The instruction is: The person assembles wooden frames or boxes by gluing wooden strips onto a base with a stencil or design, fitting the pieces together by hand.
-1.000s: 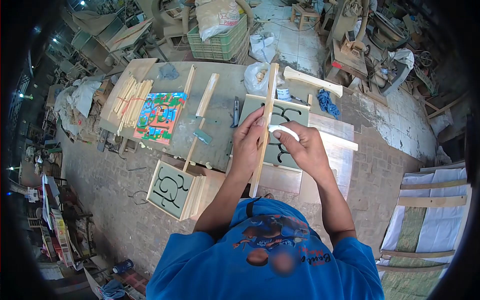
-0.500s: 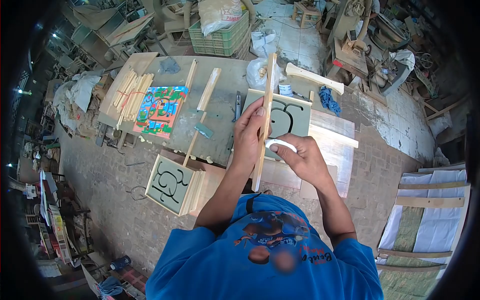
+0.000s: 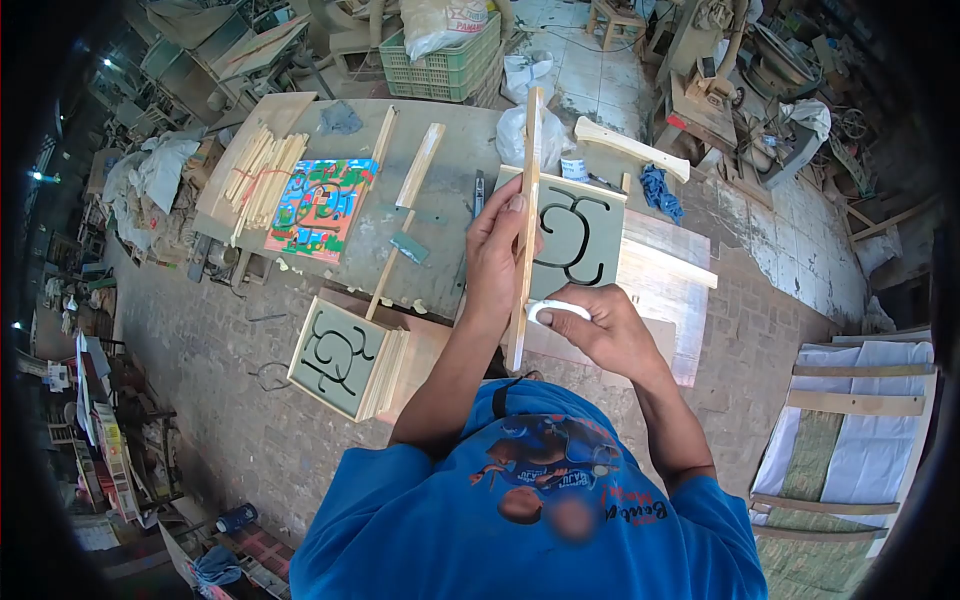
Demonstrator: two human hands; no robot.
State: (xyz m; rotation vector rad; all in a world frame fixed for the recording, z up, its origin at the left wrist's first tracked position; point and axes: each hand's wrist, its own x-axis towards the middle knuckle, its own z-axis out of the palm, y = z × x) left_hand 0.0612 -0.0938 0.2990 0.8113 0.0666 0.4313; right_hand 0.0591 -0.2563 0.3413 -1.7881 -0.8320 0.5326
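Observation:
My left hand (image 3: pixel 497 258) is closed around a narrow wooden strip (image 3: pixel 531 140), held upright above the table edge. In my right hand (image 3: pixel 612 328) is a small white glue bottle (image 3: pixel 546 308), mostly covered by the fingers. Its tip meets the lower part of the strip. Behind the strip lies a wood-framed grey-green board (image 3: pixel 607 242) with dark curved grooves, partly hidden by the strip and my hands. A similar grooved board (image 3: pixel 314 376) tops a stack at the table's near left side.
On the table (image 3: pixel 440 262) are a bundle of wooden strips (image 3: pixel 262 180), a colourful painted board (image 3: pixel 318 212), a utility knife (image 3: pixel 478 194), a blue-green block (image 3: pixel 408 247) and a blue cloth (image 3: pixel 661 192). A shaped wooden piece (image 3: pixel 630 148) and plastic bag (image 3: pixel 513 135) lie at the back.
The glue bottle in my right hand has slid down along the strip, towards its near end. My left hand keeps its hold, with the strip slightly more upright.

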